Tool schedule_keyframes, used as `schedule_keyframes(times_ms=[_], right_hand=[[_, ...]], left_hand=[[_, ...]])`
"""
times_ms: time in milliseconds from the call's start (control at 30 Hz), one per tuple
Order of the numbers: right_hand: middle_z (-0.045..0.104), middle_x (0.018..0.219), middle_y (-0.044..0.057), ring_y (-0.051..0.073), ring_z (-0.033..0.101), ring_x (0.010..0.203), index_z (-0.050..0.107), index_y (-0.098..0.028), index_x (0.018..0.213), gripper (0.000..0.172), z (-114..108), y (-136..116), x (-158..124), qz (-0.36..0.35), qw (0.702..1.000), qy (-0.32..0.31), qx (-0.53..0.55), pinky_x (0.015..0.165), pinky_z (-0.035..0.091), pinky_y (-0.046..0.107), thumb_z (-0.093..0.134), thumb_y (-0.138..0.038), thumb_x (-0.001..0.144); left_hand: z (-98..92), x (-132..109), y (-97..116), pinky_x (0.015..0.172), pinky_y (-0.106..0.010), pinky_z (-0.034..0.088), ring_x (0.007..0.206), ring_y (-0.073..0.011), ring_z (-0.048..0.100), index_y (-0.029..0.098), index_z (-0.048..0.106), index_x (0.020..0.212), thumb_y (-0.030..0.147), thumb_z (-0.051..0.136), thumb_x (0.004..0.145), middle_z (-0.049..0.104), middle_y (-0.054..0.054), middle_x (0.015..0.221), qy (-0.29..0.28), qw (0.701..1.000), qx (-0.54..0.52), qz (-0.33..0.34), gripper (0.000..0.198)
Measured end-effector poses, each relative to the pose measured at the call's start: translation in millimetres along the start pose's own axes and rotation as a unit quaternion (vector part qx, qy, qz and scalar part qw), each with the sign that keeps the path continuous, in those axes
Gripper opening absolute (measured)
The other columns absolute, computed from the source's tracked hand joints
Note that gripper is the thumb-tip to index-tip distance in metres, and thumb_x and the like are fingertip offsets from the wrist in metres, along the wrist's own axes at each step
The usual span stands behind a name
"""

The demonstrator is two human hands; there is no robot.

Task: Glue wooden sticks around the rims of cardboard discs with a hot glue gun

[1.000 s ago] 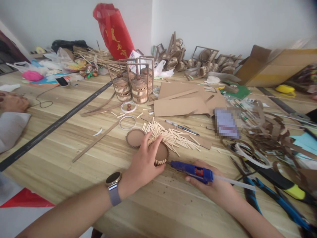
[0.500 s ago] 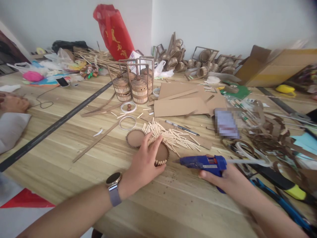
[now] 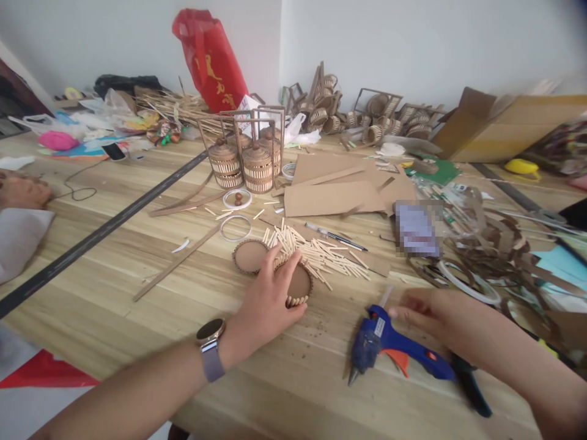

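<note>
My left hand (image 3: 268, 293), a watch on its wrist, grips a small round cardboard basket piece (image 3: 300, 281) edged with short wooden sticks. Two fingers reach over its far side and the thumb lies at the near rim, hiding part of it. A similar round piece (image 3: 251, 255) sits just left of the fingers. The blue glue gun (image 3: 367, 342) rests on the table, nozzle towards me, a glue stick out of its back. Close by its rear end, my right hand (image 3: 426, 311) is open, fingers loosely bent. Loose wooden sticks (image 3: 330, 256) lie beyond the left hand.
Lidded stick baskets (image 3: 259, 165) with tall handles stand behind, beside cardboard sheets (image 3: 334, 195). A pen (image 3: 334, 236) lies near the sticks. Brown paper strips (image 3: 499, 238) tangle at right. Another person's hand (image 3: 22, 189) rests at far left. A cardboard box (image 3: 509, 128) stands back right.
My right hand has set the glue gun down; its nozzle turned from pointing left to pointing towards me, and the hand let go. The left hand stays on the basket piece.
</note>
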State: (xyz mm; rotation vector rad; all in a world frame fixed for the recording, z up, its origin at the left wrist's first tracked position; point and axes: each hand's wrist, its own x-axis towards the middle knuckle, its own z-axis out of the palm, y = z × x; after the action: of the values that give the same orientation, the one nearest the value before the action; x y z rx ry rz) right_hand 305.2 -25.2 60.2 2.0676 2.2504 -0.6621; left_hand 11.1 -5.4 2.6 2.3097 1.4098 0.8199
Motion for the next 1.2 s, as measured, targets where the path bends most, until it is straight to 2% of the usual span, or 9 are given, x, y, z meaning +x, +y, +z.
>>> schedule_keyframes(times_ms=[67, 167, 300, 533, 667, 767, 933, 1067, 1200], right_hand=[[0.067, 0.06, 0.003, 0.02, 0.061, 0.055, 0.062, -0.025, 0.068, 0.019, -6, -11, 11, -0.035, 0.996, 0.075, -0.027, 0.051, 0.04, 0.029, 0.056, -0.035, 0.083], [0.068, 0.071, 0.003, 0.02, 0.063, 0.064, 0.06, -0.022, 0.076, 0.013, -8, -32, 32, -0.094, 0.986, 0.119, -0.075, 0.057, 0.043, 0.027, 0.052, -0.025, 0.085], [0.07, 0.085, 0.008, 0.021, 0.064, 0.079, 0.062, -0.018, 0.081, 0.019, -1, -52, 61, -0.133, 0.97, 0.114, -0.169, 0.069, 0.044, 0.028, 0.045, -0.014, 0.089], [0.07, 0.084, 0.01, 0.021, 0.065, 0.078, 0.062, -0.016, 0.085, 0.018, 12, -53, 85, -0.15, 0.967, 0.081, -0.187, 0.064, 0.042, 0.027, 0.047, -0.006, 0.083], [0.07, 0.092, 0.012, 0.021, 0.066, 0.084, 0.06, -0.015, 0.097, 0.022, 10, -55, 81, -0.151, 0.97, 0.085, -0.173, 0.07, 0.044, 0.027, 0.045, -0.005, 0.084], [0.07, 0.093, 0.008, 0.018, 0.065, 0.083, 0.058, -0.017, 0.101, 0.02, 5, -63, 65, -0.17, 0.974, 0.09, -0.122, 0.071, 0.045, 0.025, 0.045, -0.009, 0.088], [0.065, 0.066, -0.002, 0.014, 0.06, 0.059, 0.057, -0.022, 0.08, 0.008, 2, -86, 32, -0.172, 0.979, 0.054, 0.092, 0.055, 0.042, 0.022, 0.051, -0.017, 0.083], [0.065, 0.065, -0.003, 0.013, 0.059, 0.058, 0.057, -0.022, 0.078, 0.01, 13, -100, 23, -0.176, 0.974, 0.041, 0.138, 0.054, 0.041, 0.022, 0.051, -0.015, 0.081], [0.064, 0.065, -0.003, 0.013, 0.058, 0.058, 0.056, -0.022, 0.075, 0.011, 25, -102, 26, -0.184, 0.972, 0.04, 0.14, 0.055, 0.041, 0.022, 0.051, -0.012, 0.08]], left_hand=[[0.1, 0, 0, 0.102, -0.049, 0.047, 0.133, -0.0356, 0.04, 0.029, 0.024, 0.146, 0.018, 0.074, 0.072, 0.019, -0.013, 0.15, -0.002, 1.0, 0.002, -0.004, 0.09], [0.3, 0, 0, 0.102, -0.049, 0.047, 0.133, -0.0356, 0.04, 0.028, 0.025, 0.146, 0.018, 0.075, 0.072, 0.018, -0.013, 0.15, -0.002, 1.0, 0.003, -0.001, 0.09], [0.5, 0, -1, 0.101, -0.05, 0.047, 0.134, -0.0368, 0.037, 0.028, 0.023, 0.146, 0.016, 0.075, 0.071, 0.018, -0.015, 0.15, 0.001, 1.0, 0.0, 0.007, 0.093], [0.0, 0, -1, 0.101, -0.053, 0.047, 0.136, -0.0386, 0.034, 0.031, 0.018, 0.147, 0.017, 0.075, 0.071, 0.017, -0.014, 0.15, -0.002, 1.0, -0.007, 0.013, 0.097], [0.3, 0, -2, 0.102, -0.053, 0.046, 0.136, -0.0384, 0.034, 0.03, 0.019, 0.147, 0.017, 0.075, 0.071, 0.017, -0.015, 0.151, 0.0, 1.0, -0.008, 0.014, 0.096], [0.2, 0, -2, 0.102, -0.052, 0.045, 0.136, -0.0377, 0.035, 0.03, 0.021, 0.147, 0.018, 0.076, 0.071, 0.017, -0.014, 0.151, -0.004, 1.0, -0.013, 0.011, 0.095], [-1.1, 0, -1, 0.103, -0.05, 0.045, 0.136, -0.0364, 0.035, 0.029, 0.023, 0.146, 0.018, 0.075, 0.071, 0.018, -0.014, 0.15, -0.007, 1.0, -0.013, 0.004, 0.092], [-1.9, 0, -1, 0.102, -0.05, 0.046, 0.134, -0.0362, 0.038, 0.03, 0.021, 0.147, 0.017, 0.075, 0.071, 0.018, -0.013, 0.15, -0.01, 1.0, -0.015, 0.006, 0.094], [-0.7, 0, -2, 0.102, -0.052, 0.045, 0.133, -0.037, 0.039, 0.031, 0.02, 0.147, 0.017, 0.077, 0.07, 0.018, -0.013, 0.15, -0.004, 1.0, -0.015, 0.013, 0.097]])
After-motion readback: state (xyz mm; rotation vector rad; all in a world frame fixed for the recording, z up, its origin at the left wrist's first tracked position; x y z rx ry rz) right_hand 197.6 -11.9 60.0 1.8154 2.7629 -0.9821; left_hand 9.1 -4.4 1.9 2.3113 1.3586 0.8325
